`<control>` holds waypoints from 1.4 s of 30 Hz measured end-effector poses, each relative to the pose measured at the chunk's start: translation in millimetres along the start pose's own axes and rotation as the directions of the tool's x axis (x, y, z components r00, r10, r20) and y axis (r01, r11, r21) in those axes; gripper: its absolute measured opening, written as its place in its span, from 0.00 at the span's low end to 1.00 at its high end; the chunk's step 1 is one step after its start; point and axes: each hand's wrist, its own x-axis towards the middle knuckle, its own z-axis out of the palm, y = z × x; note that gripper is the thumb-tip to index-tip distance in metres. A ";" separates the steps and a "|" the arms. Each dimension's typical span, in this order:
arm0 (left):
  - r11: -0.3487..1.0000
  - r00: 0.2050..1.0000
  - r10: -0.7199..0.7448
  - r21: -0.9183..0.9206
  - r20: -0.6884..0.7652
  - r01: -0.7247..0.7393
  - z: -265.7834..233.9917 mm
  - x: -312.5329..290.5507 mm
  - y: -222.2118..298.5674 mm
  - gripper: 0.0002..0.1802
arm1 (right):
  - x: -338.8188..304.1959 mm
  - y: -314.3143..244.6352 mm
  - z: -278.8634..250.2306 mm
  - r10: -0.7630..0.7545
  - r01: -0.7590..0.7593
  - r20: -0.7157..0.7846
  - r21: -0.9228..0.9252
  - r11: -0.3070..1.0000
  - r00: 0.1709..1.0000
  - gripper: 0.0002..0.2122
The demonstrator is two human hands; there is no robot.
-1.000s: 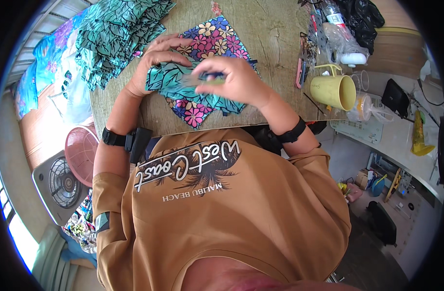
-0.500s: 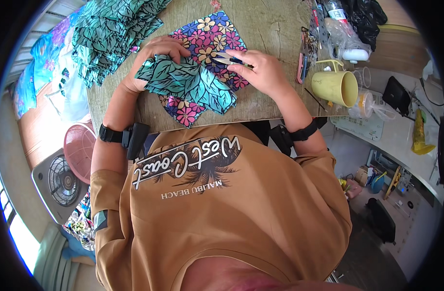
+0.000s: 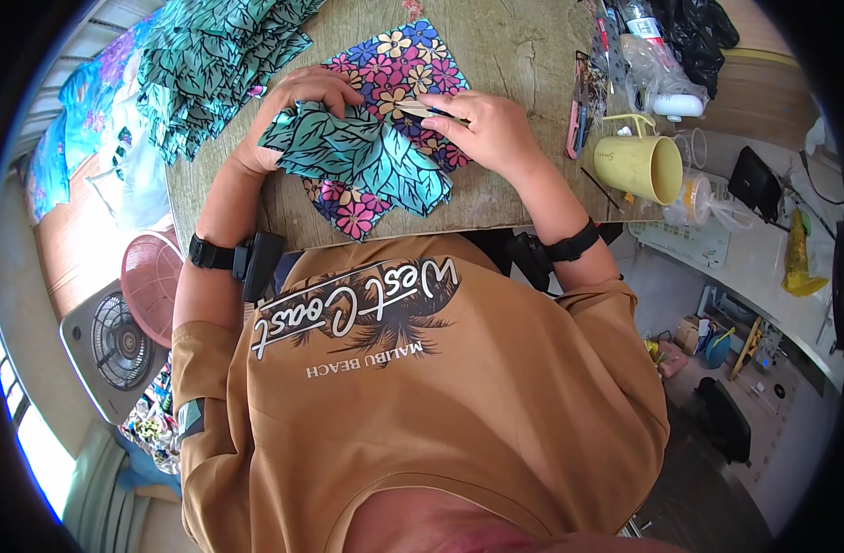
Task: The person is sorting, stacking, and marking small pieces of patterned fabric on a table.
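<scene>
A piece of flower-print fabric (image 3: 413, 64) in purple, pink and cream lies on the worktable. Over its lower left part is a folded piece of turquoise leaf-print fabric (image 3: 348, 157). My left hand (image 3: 307, 97) grips the upper edge of the turquoise piece, fingers curled down onto the cloth. In my right hand (image 3: 486, 129) is a pair of thread snips (image 3: 422, 109), held between thumb and fingers. Their blades point left, over the flower fabric near my left fingertips, and look nearly together. Whether a thread lies between the blades is too small to tell.
A tall pile of turquoise leaf-print pieces (image 3: 210, 64) fills the table's far left. To the right stand a yellow mug (image 3: 634, 164), a pink-handled cutter (image 3: 573, 124), a white bottle (image 3: 677, 105) and black plastic bags (image 3: 698, 37). A fan (image 3: 120, 336) is at the left.
The snips' blades have come together from a wider spread. My right hand has shifted slightly left and up; my left hand and the fabrics are almost unmoved.
</scene>
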 end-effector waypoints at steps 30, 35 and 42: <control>0.999 1.000 0.012 -0.047 -0.016 -0.012 1.0 0.1 -2.2 0.18 | 7.4 -0.3 -6.1 0.226 -0.215 -0.085 0.124 0.969 0.970 0.17; 0.999 1.000 -0.006 -0.052 -0.021 0.005 1.9 -1.3 -4.9 0.20 | 29.1 18.4 -4.5 0.320 -0.267 -0.270 0.216 0.939 0.908 0.18; 0.998 0.998 -0.015 -0.057 -0.066 0.012 2.3 -3.1 -1.7 0.23 | 49.8 8.4 -4.7 0.462 -0.460 -0.060 0.039 0.887 0.885 0.16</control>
